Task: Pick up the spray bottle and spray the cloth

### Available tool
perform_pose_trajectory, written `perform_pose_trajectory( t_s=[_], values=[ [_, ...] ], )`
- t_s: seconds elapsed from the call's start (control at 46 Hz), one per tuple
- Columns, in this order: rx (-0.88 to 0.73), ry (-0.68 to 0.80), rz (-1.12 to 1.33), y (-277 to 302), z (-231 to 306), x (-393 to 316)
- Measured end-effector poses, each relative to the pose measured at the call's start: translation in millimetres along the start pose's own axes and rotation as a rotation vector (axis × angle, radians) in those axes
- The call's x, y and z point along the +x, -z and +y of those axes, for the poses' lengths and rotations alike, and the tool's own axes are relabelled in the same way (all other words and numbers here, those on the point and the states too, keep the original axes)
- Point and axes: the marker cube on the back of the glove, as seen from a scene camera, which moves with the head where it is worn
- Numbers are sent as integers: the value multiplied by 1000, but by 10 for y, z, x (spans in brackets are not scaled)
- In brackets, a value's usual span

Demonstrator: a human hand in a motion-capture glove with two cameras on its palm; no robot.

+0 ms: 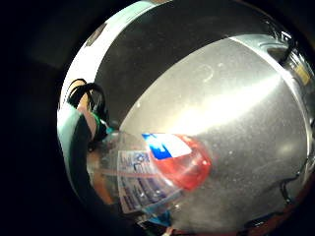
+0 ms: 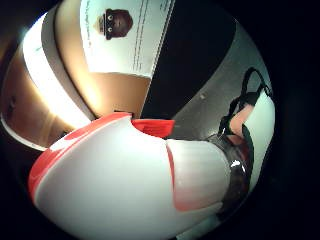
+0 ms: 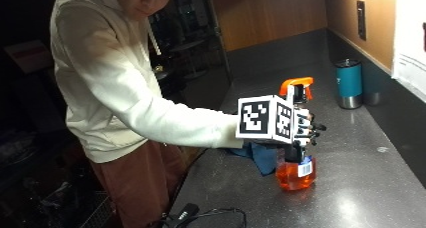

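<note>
Fingers (image 3: 311, 129) of the gloved right hand (image 3: 301, 130) curled around the spray bottle (image 3: 296, 170); cloth (image 3: 263, 155) at its nine o'clock, so nozzle apparently needed turning there before squeezing.

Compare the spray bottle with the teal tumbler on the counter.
The spray bottle is clear with orange liquid; the tumbler is opaque teal with a silver base. The bottle has an orange trigger head; the tumbler has a dark lid. The right hand grips the bottle; the tumbler stands untouched. Both are upright.
</note>
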Motion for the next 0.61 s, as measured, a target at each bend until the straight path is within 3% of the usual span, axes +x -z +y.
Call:
perform_pose_trajectory(
  t_s=[0.609],
  values=[
    [-706,338,676,-307,465,-1361]
  ],
)
